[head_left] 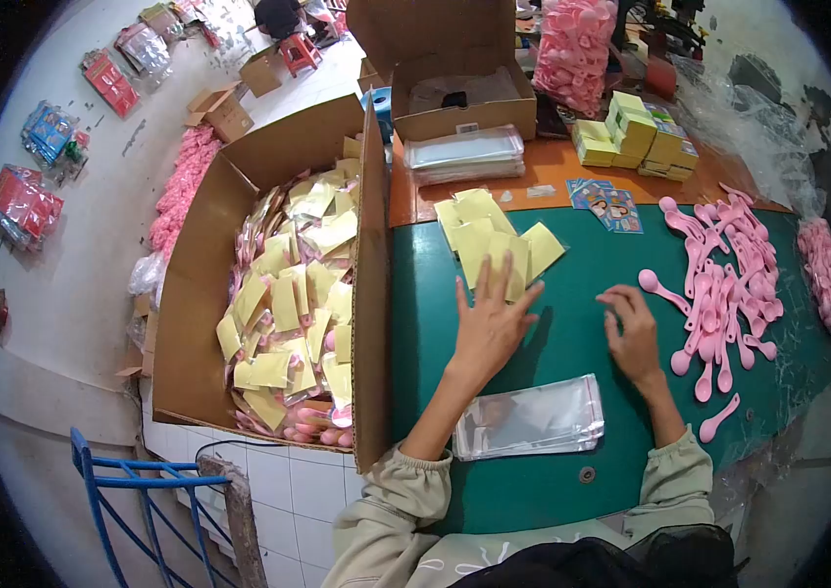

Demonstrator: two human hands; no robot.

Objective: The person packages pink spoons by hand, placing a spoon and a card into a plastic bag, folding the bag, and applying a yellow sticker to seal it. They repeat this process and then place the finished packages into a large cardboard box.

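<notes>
My left hand point(491, 328) lies with spread fingers, its fingertips on the lower edge of several pale yellow cards point(476, 240) fanned out on the green table. To the right, my right hand point(629, 331) hovers over the table with bent, parted fingers and nothing in it. Between my forearms lies a stack of clear plastic bags point(531, 419). A heap of pink spoons point(724, 294) is to the right of my right hand, with one spoon point(663, 292) close to its fingers.
A large cardboard box point(373, 294) full of yellow-carded packets stands at left. Behind are more clear bags point(464, 152), small blue cards point(613, 209), yellow card stacks point(631, 137), an open box point(464, 118) and a bag of pink spoons point(575, 54). A person sits far back.
</notes>
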